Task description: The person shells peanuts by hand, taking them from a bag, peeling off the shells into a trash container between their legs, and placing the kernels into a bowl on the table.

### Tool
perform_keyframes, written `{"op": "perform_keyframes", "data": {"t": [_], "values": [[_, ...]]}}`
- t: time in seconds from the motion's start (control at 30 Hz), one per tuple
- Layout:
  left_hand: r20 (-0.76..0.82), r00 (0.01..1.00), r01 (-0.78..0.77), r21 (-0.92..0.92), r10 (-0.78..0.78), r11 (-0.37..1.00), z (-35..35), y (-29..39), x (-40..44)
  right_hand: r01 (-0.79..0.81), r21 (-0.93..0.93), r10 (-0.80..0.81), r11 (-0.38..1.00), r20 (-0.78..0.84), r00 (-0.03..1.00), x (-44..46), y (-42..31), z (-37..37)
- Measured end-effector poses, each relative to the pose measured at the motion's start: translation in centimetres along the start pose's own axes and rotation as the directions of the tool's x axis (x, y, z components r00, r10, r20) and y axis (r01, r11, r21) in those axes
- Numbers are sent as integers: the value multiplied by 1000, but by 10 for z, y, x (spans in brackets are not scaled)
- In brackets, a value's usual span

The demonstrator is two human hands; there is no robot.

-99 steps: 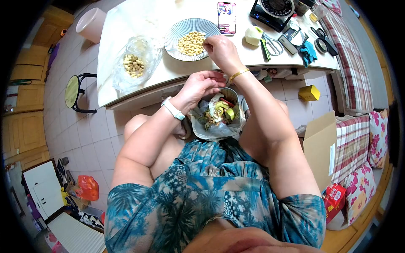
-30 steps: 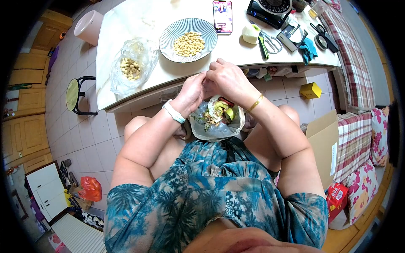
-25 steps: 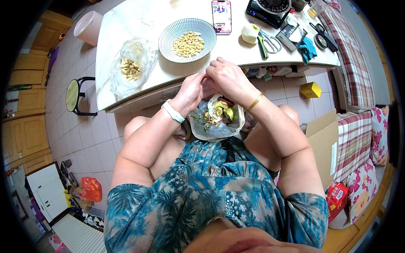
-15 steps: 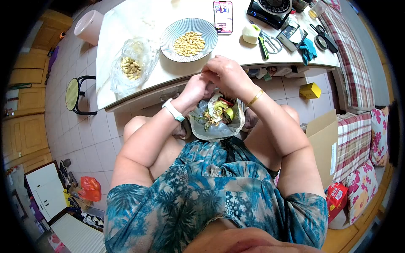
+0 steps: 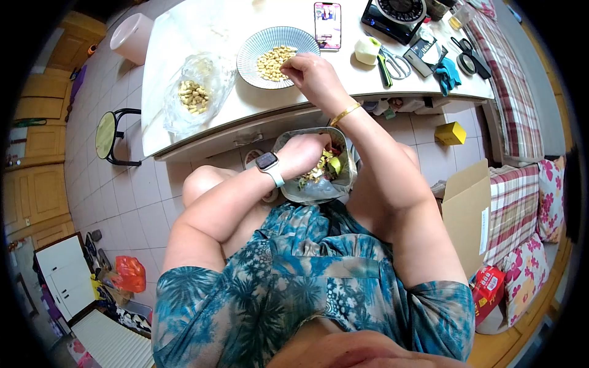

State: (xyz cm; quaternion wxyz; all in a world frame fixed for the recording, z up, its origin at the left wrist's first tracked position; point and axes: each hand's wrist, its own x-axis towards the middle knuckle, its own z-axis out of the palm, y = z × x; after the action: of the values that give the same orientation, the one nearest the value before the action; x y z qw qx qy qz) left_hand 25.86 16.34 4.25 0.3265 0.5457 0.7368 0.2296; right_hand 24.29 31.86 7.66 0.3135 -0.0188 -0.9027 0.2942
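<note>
My right hand point(image 5: 316, 80) is over the near right edge of a blue-striped bowl point(image 5: 248, 58), its thumb and fingertips pinched together. Whatever may be between those fingertips is too small to see. Pale yellow nuts point(image 5: 274, 61) cover the bottom of the bowl. My left hand point(image 5: 300, 153), a watch on its wrist, reaches over a lined waste bin point(image 5: 299, 197) between my knees; its fingers are mostly hidden. Peels and scraps point(image 5: 331, 167) fill the bin. Left of the bowl, an open clear plastic bag point(image 5: 211, 113) holds darker nuts point(image 5: 194, 96).
Along the table point(image 5: 178, 30) are a phone point(image 5: 327, 26), a peeled round fruit point(image 5: 367, 50), a green-handled peeler point(image 5: 384, 70), scissors point(image 5: 400, 66) and a blue cloth point(image 5: 449, 75). A stool point(image 5: 106, 136) stands at left. A cardboard box point(image 5: 466, 214) is on my right.
My hands were together above the bin and are now apart. The right has moved up to the bowl; the left has dropped lower over the bin.
</note>
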Motion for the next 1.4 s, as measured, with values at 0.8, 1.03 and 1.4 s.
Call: {"op": "perform_keyframes", "data": {"t": [0.8, 1.03, 1.4], "values": [[-40, 944, -321, 139, 329, 937, -11, -10, -2, -1, -106, -13, 994, -129, 992, 13, 21, 24], [-206, 903, -348, 165, 377, 923, -19, -19, 0, -77, -53, 68, 996, -143, 987, 15, 24, 11], [-459, 832, -247, 195, 311, 949, -58, -22, -7, -86, -39, 83, 996, -72, 994, 11, 30, 12]]}}
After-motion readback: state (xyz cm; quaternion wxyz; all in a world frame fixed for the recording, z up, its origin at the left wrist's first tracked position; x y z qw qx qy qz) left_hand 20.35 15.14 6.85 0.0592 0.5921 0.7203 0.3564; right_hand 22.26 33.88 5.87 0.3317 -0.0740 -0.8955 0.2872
